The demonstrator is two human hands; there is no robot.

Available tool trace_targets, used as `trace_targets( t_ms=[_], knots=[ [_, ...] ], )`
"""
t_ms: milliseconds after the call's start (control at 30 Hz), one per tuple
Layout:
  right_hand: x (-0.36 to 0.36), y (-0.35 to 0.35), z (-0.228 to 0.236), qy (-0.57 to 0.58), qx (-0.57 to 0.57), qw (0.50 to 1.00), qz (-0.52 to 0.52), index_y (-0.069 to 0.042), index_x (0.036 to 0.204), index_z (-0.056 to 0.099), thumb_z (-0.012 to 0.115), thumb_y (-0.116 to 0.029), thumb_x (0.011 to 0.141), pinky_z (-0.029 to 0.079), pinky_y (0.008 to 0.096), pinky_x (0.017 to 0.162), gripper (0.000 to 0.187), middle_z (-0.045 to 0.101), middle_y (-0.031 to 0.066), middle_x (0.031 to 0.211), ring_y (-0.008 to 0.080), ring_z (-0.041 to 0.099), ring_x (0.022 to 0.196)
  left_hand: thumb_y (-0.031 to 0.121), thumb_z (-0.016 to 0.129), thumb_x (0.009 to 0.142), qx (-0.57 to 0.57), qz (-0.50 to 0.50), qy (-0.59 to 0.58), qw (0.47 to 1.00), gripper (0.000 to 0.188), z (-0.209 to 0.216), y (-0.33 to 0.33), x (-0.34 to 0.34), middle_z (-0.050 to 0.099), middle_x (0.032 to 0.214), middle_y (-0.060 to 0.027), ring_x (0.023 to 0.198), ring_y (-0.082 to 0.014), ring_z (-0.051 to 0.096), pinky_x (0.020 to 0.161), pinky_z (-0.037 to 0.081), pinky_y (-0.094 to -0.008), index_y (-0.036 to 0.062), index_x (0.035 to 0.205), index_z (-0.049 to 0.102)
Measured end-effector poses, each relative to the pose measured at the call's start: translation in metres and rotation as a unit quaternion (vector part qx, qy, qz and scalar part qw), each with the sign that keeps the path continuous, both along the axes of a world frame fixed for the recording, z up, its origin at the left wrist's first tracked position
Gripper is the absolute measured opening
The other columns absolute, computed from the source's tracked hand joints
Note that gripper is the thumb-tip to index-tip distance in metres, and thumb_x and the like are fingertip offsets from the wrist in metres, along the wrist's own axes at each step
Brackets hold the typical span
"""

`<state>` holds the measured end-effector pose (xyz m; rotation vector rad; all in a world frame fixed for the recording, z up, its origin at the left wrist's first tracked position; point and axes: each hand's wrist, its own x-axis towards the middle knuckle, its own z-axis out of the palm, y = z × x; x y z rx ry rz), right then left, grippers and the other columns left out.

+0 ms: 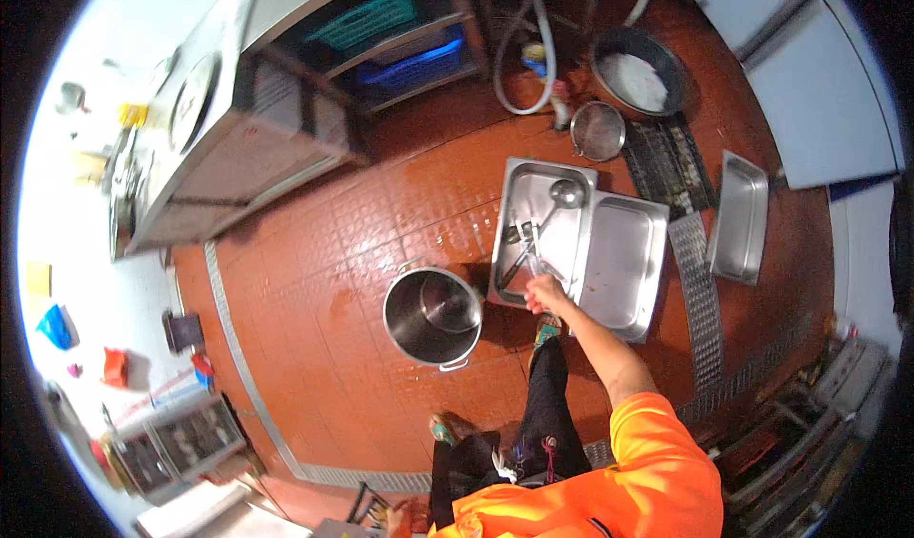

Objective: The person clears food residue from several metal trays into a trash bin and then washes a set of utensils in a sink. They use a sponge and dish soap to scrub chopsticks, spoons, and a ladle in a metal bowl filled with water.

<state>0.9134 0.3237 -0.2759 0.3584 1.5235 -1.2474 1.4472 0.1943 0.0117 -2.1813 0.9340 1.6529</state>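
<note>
Orange cloth sleeve [657, 448] nearest; right hand [545, 294], fingers curled (grip unclear), seemingly reaches over a rectangular steel pan [526, 184], next needing firm grasp.

No readable text, labels, numbers or signs.

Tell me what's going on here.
The person's right hand is over the near edge of the left pan, where a ladle and other utensils lie. Whether it grips one is hard to tell. The right pan sits alongside, and a pot stands to their left on the tiled floor.
</note>
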Motion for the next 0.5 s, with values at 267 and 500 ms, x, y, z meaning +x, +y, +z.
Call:
trace_targets(
  t_ms=[267, 500],
  knots=[
    [0.156, 0.023, 0.039, 0.055, 0.069, 0.993, 0.075, 0.000, 0.099, 0.053, 0.050, -0.014, 0.083, 0.049, 0.0279, 0.040, 0.022, 0.060, 0.0108, 0.071, 0.0174, 0.058, 0.051, 0.007, 0.052, 0.083, -0.133, 0.050, 0.039, 0.989, 0.017, -0.085, -0.080, 0.189, 0.061, 0.071, -0.0148, 0.056, -0.0238, 0.061, 0.050, 0.052, -0.0354, -0.0043, 0.094, 0.057],
    [0.285, 0.063, 0.147, -0.018, 0.155, 0.966, -0.208, -0.004, 0.077, 0.046, 0.041, -0.019, 0.084, 0.050, 0.0377, 0.047, 0.017, 0.053, 0.0123, 0.061, 0.0256, 0.056, 0.052, 0.006, 0.047, 0.087, -0.109, 0.143, 0.140, 0.974, 0.016, -0.088, -0.204, 0.275, 0.061, 0.072, -0.0141, 0.059, -0.0274, 0.063, 0.049, 0.053, -0.0367, -0.0015, 0.100, 0.052]
  ],
)
